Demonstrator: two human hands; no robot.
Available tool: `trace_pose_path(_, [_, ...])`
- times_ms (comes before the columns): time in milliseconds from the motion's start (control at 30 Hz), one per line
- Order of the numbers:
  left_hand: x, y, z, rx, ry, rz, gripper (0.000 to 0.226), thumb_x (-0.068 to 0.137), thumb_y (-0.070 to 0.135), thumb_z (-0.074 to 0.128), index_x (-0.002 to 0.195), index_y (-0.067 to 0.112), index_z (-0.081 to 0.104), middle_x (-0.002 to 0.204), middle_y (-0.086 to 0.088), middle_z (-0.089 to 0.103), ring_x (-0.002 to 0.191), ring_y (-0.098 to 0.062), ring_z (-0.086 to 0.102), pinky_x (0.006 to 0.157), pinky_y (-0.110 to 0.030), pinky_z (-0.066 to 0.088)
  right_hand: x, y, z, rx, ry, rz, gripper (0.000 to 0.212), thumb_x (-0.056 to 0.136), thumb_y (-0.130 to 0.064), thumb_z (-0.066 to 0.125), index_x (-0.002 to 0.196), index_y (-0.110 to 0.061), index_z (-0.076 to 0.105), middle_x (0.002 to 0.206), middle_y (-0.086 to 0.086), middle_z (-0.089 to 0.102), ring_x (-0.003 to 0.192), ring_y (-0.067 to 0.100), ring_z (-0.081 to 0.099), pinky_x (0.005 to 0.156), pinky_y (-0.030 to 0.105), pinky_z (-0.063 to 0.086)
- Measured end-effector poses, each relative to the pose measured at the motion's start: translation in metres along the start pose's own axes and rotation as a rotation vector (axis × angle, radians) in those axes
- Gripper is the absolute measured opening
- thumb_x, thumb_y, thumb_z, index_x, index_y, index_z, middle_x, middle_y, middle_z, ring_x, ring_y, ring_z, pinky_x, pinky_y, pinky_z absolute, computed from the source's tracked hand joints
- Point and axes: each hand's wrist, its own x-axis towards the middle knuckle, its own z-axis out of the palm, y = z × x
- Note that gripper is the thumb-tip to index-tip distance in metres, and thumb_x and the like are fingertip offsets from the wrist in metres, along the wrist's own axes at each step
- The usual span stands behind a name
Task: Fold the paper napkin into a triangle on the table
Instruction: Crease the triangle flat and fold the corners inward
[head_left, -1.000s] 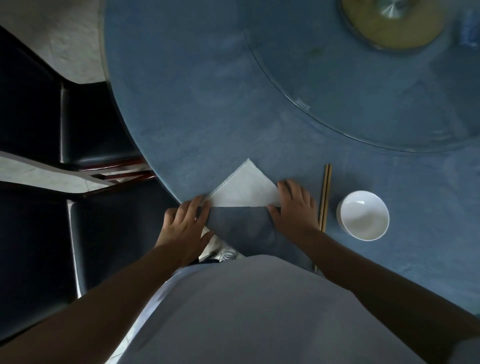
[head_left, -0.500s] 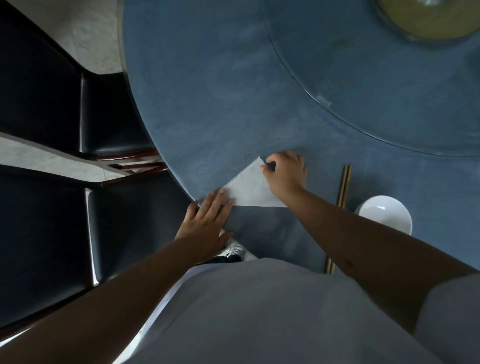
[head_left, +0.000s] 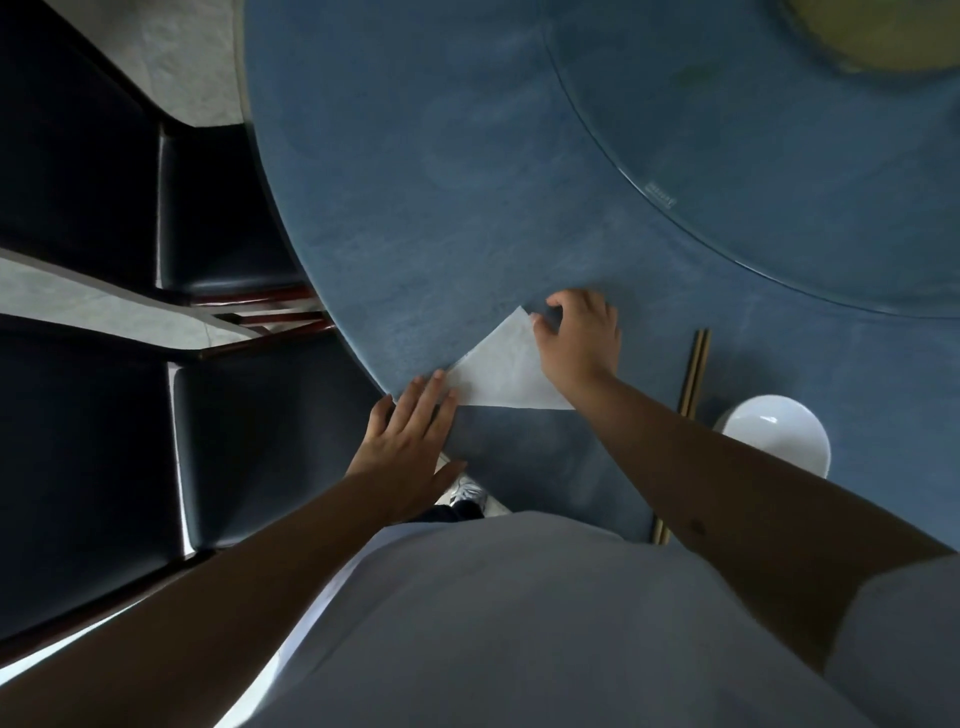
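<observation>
- Napkin: white paper, lying flat as a triangle on the blue surface, close to the surface's near edge. Its long straight edge runs along the side nearest the person; its peak points away from the person.
- Left hand lies flat, palm down, at the napkin's left corner. The fingers are stretched out and loosely together, their tips touching that corner; they grip nothing. The heel of this hand reaches past the surface's edge.
- Right hand sits at the napkin's far peak, covering its right side. Its fingers are curled, with the thumb and forefinger tips meeting right at the paper's tip; whether they pinch the paper or only press on it, I cannot tell.
- Chopsticks, a brown pair lying side by side, rest to the right of the napkin, partly hidden under the right forearm.
- Bowl, white and round, stands further right of the napkin, just beyond the chopsticks, partly covered by the same forearm.
- Glass turntable lies on the surface well beyond the napkin, to the upper right.
- Two dark chairs stand left of the napkin, tucked against the surface's curved edge.
</observation>
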Motion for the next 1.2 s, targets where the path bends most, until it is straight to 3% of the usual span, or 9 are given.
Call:
trace_pose_path(67, [0.003, 0.004, -0.003, 0.018, 0.017, 0.025, 0.082, 0.093, 0.064, 0.031, 0.151, 0.007, 0.020, 0.161, -0.016, 0.015, 0.147, -0.034, 0.016, 0.113, -0.055, 0.022, -0.013, 0.002, -0.007, -0.024, 0.033, -0.051, 0.033, 0.085, -0.031, 0.062, 0.115, -0.017, 0.059, 0.124, 0.008, 0.056, 0.113, 0.032, 0.046, 0.091, 0.043, 0.037])
trace_pose_path(133, [0.008, 0.011, -0.006, 0.035, 0.033, 0.076, 0.081, 0.094, 0.061, 0.031, 0.151, 0.005, 0.020, 0.161, -0.016, 0.016, 0.148, -0.032, 0.016, 0.114, -0.054, 0.021, -0.033, 0.007, -0.009, -0.126, 0.025, -0.264, 0.040, 0.083, -0.032, 0.059, 0.119, -0.015, 0.058, 0.129, 0.010, 0.055, 0.115, 0.033, 0.048, 0.090, 0.045, 0.039])
trace_pose_path(200, [0.013, 0.017, -0.007, 0.053, 0.030, 0.127, 0.080, 0.094, 0.059, 0.032, 0.150, 0.003, 0.024, 0.160, -0.017, 0.019, 0.147, -0.032, 0.018, 0.114, -0.053, 0.022, -0.060, 0.016, -0.007, -0.262, -0.045, -0.519, 0.053, 0.082, -0.040, 0.052, 0.126, -0.012, 0.056, 0.137, 0.011, 0.053, 0.122, 0.031, 0.049, 0.092, 0.046, 0.042])
trace_pose_path(267, [0.015, 0.019, -0.006, 0.056, 0.013, 0.149, 0.080, 0.095, 0.059, 0.034, 0.150, 0.002, 0.026, 0.159, -0.017, 0.020, 0.147, -0.033, 0.018, 0.116, -0.053, 0.024, -0.085, 0.030, -0.002, -0.404, -0.167, -0.613, 0.066, 0.085, -0.049, 0.044, 0.138, -0.010, 0.047, 0.147, 0.012, 0.044, 0.134, 0.029, 0.041, 0.100, 0.046, 0.039])
trace_pose_path(400, [0.008, 0.011, -0.001, 0.019, -0.019, 0.090, 0.080, 0.093, 0.059, 0.035, 0.151, 0.005, 0.024, 0.159, -0.015, 0.021, 0.147, -0.031, 0.019, 0.116, -0.051, 0.021, -0.113, 0.063, -0.001, -0.522, -0.303, -0.483, 0.076, 0.087, -0.055, 0.046, 0.146, -0.008, 0.035, 0.155, 0.011, 0.031, 0.143, 0.029, 0.026, 0.111, 0.048, 0.030])
trace_pose_path(600, [-0.013, -0.007, 0.000, 0.029, -0.043, 0.022, 0.080, 0.092, 0.060, 0.027, 0.152, 0.008, 0.022, 0.160, -0.011, 0.019, 0.147, -0.030, 0.019, 0.113, -0.056, 0.022, -0.116, 0.086, -0.013, -0.530, -0.303, -0.289, 0.078, 0.090, -0.061, 0.023, 0.152, -0.014, 0.014, 0.161, 0.006, 0.014, 0.148, 0.024, 0.008, 0.115, 0.047, 0.017])
trace_pose_path(800, [-0.023, -0.011, -0.004, 0.028, -0.051, -0.038, 0.082, 0.090, 0.060, 0.028, 0.151, 0.005, 0.026, 0.159, -0.013, 0.023, 0.145, -0.035, 0.023, 0.108, -0.060, 0.030, -0.119, 0.088, -0.019, -0.538, -0.288, -0.189, 0.081, 0.090, -0.062, 0.022, 0.153, -0.014, 0.005, 0.162, 0.005, 0.005, 0.148, 0.022, 0.000, 0.116, 0.046, 0.010])
trace_pose_path(1033, [-0.014, 0.002, -0.004, 0.006, -0.013, -0.031, 0.082, 0.091, 0.063, 0.027, 0.149, 0.004, 0.031, 0.158, -0.015, 0.027, 0.145, -0.035, 0.024, 0.110, -0.058, 0.028, -0.116, 0.062, -0.010, -0.520, -0.293, -0.336, 0.082, 0.085, -0.059, 0.042, 0.147, -0.008, 0.027, 0.157, 0.012, 0.027, 0.144, 0.028, 0.023, 0.108, 0.052, 0.029])
trace_pose_path(1200, [-0.015, -0.002, 0.001, -0.137, 0.012, -0.270, 0.082, 0.093, 0.060, 0.035, 0.154, 0.011, 0.011, 0.164, -0.009, 0.001, 0.150, -0.027, 0.000, 0.116, -0.054, 0.012, -0.113, 0.067, -0.009, -0.515, -0.295, -0.316, 0.078, 0.087, -0.056, 0.040, 0.147, -0.009, 0.030, 0.157, 0.009, 0.027, 0.144, 0.027, 0.023, 0.110, 0.052, 0.027])
